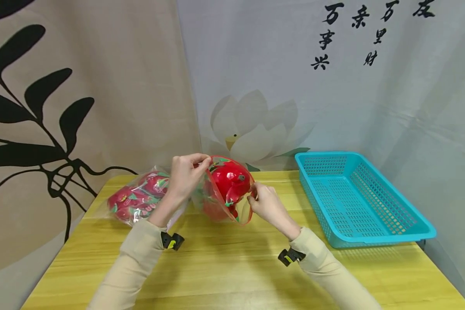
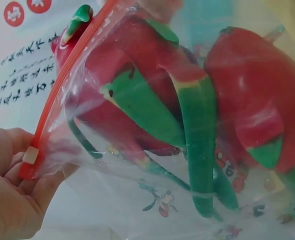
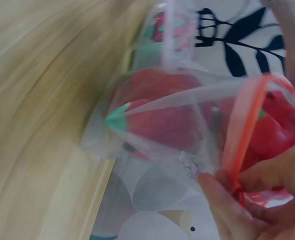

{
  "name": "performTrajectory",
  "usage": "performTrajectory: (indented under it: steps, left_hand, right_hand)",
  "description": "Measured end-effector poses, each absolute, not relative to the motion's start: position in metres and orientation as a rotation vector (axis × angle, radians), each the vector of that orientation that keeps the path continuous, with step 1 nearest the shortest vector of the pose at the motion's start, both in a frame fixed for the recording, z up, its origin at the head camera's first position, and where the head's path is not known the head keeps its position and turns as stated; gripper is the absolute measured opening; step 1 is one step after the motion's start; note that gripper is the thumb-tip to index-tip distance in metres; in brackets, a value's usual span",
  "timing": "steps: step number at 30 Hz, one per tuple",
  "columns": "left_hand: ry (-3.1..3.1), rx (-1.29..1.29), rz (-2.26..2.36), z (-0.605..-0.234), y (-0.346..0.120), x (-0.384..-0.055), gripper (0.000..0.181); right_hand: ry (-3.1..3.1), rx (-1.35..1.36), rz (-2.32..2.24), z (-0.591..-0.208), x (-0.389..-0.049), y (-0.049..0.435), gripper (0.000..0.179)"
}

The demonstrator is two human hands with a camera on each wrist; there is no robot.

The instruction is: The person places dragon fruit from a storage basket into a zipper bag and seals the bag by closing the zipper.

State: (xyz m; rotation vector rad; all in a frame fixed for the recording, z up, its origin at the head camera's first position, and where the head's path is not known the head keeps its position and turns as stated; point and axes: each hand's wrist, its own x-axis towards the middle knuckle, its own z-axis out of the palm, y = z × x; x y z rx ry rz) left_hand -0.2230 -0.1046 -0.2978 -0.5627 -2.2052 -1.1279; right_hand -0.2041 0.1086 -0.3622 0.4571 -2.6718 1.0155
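Note:
Both hands hold a clear zip bag (image 2: 122, 205) by its red zip strip (image 2: 62, 86), and its mouth gapes toward me. Inside are several red dragon fruits (image 1: 229, 178) with green-tipped scales, glossy like models. My left hand (image 1: 187, 173) pinches one end of the strip, close by the pale slider (image 2: 30, 155) in the left wrist view. At the opposite side of the mouth, my right hand (image 1: 269, 204) pinches the strip between thumb and fingers. The lower part of the bag hangs over the table.
Left of the held bag lies another clear bag (image 1: 139, 198) with red and green fruits. A blue perforated basket (image 1: 319, 206) stands at the right of the wooden table (image 1: 217, 267). Printed cloth (image 1: 139, 86) hangs behind the table's back edge.

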Motion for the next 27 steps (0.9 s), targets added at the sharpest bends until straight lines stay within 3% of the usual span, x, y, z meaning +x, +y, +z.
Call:
performTrajectory:
  steps: [7, 19, 27]
  left_hand:
    - [-2.191, -0.547, -1.132, -0.295, -0.105, -0.227, 0.017]
    - [-2.234, -0.385, -1.207, -0.275, -0.113, -0.225, 0.018]
    - [-2.291, -0.384, -1.335, -0.274, -0.108, -0.222, 0.019]
  right_hand:
    - [-2.603, 0.463, 0.933, -0.356, -0.213, 0.117, 0.015]
    - [-2.418, 0.418, 1.004, -0.267, -0.223, 0.162, 0.023]
    - [-2.39, 0.41, 0.973, -0.246, -0.218, 0.179, 0.021]
